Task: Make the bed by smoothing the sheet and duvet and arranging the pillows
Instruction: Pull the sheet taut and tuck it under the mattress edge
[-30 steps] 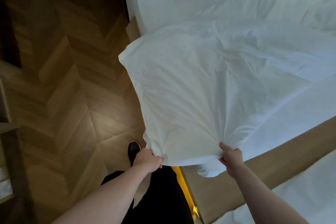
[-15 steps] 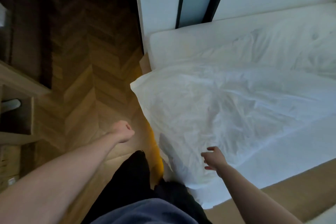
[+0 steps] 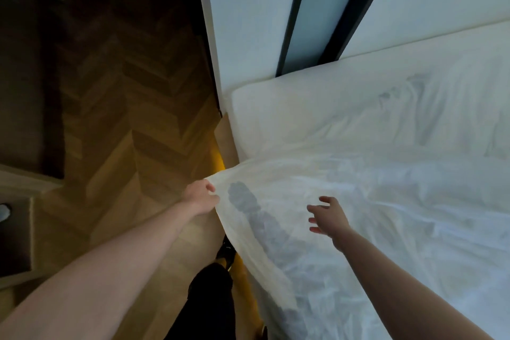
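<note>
While the left hand [image 3: 200,199] pinches the left corner of the white duvet [image 3: 358,215] between thumb and curled fingers, the right hand [image 3: 328,218] hovers just above the cloth with its fingers spread and straight, holding nothing. The duvet lies rumpled over the near part of the bed, its gripped corner drawn out past the mattress edge above the herringbone wood floor [image 3: 116,124]. Beyond it, at the far end, the mattress [image 3: 276,107] in its creased white sheet lies bare up to a white wall panel [image 3: 242,22] with dark vertical strips. A dark trouser leg [image 3: 212,303] stands close against the bed's left side, beside a warm yellow glow along the base. Wooden furniture [image 3: 19,229] sits at the left edge.
</note>
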`<act>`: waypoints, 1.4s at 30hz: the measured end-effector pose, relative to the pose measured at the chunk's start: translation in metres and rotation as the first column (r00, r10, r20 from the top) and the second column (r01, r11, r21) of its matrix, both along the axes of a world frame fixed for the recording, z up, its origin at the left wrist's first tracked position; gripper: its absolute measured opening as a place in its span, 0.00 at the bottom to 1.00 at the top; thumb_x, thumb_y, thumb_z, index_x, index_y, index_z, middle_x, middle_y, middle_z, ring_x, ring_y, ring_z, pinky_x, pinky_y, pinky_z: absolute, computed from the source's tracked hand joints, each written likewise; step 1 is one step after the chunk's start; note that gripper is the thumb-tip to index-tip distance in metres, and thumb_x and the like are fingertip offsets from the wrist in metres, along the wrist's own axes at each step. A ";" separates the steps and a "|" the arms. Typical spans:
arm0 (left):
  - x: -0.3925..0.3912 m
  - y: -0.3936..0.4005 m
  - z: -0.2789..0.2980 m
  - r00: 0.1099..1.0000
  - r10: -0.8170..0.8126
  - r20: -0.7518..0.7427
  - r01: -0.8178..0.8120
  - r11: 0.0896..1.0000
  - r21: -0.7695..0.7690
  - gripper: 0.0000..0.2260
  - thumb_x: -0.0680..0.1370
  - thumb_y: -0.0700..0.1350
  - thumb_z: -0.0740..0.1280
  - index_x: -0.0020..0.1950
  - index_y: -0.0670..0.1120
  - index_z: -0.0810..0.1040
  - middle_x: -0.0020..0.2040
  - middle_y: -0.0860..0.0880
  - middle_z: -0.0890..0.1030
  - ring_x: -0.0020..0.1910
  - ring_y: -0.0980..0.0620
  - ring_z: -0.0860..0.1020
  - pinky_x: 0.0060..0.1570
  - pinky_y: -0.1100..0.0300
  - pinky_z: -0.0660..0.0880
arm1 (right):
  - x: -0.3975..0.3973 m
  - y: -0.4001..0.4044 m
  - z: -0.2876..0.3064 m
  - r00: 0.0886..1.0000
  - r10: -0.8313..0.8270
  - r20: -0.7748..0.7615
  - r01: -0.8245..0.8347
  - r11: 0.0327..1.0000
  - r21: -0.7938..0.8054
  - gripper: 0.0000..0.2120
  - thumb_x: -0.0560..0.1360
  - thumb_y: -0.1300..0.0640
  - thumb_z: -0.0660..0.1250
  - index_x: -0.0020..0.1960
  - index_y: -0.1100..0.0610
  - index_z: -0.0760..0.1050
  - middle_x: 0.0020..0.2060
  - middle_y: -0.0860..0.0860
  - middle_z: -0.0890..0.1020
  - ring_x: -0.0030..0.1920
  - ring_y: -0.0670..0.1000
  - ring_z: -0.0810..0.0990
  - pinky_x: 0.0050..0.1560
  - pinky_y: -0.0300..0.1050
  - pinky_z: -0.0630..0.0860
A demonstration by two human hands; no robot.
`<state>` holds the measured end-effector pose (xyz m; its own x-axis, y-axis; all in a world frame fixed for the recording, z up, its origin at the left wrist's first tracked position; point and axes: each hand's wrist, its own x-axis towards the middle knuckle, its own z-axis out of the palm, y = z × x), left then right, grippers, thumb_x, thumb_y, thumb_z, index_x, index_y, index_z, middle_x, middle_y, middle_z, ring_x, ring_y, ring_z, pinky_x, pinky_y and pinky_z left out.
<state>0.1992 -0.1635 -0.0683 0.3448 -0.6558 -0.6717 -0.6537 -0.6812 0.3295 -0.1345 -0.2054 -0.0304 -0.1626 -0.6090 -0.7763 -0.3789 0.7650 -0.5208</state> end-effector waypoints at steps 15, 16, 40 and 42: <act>-0.106 -0.200 -0.086 0.824 -0.544 -0.160 0.547 0.837 -0.027 0.33 0.72 0.53 0.70 0.76 0.50 0.64 0.73 0.49 0.68 0.71 0.45 0.68 0.68 0.51 0.69 | 0.011 -0.112 -0.088 0.982 -0.152 -0.117 0.144 0.987 -0.070 0.29 0.77 0.53 0.70 0.75 0.51 0.64 0.63 0.51 0.76 0.43 0.53 0.85 0.55 0.60 0.82; -0.121 -0.212 -0.086 0.810 -0.562 -0.164 0.564 0.825 -0.038 0.36 0.73 0.54 0.70 0.77 0.50 0.62 0.74 0.49 0.66 0.72 0.44 0.66 0.69 0.50 0.68 | 0.003 -0.115 -0.088 0.972 -0.202 -0.119 0.193 0.978 -0.082 0.29 0.77 0.52 0.71 0.75 0.52 0.63 0.62 0.51 0.75 0.44 0.53 0.85 0.54 0.60 0.83; -0.425 -0.345 -0.050 0.473 -0.823 -0.314 0.696 0.567 -0.441 0.18 0.69 0.47 0.79 0.56 0.53 0.81 0.52 0.53 0.83 0.52 0.50 0.81 0.50 0.59 0.73 | -0.331 -0.214 -0.075 0.449 -0.889 -0.093 0.854 0.457 -0.249 0.66 0.54 0.25 0.76 0.81 0.50 0.52 0.69 0.56 0.72 0.61 0.58 0.80 0.43 0.51 0.86; -0.420 -0.347 -0.056 0.469 -0.843 -0.264 0.686 0.536 -0.493 0.15 0.69 0.47 0.78 0.52 0.54 0.80 0.48 0.54 0.82 0.49 0.50 0.79 0.49 0.57 0.73 | -0.355 -0.225 -0.075 0.450 -0.888 -0.095 0.857 0.460 -0.231 0.67 0.51 0.25 0.77 0.79 0.52 0.54 0.67 0.55 0.74 0.58 0.58 0.81 0.38 0.51 0.86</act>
<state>-0.2207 -0.5100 -0.1243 -0.6621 -0.6754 -0.3246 -0.5898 0.2025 0.7817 -0.4891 -0.4303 -0.1054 -0.7887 -0.1533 -0.5954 0.3555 0.6764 -0.6451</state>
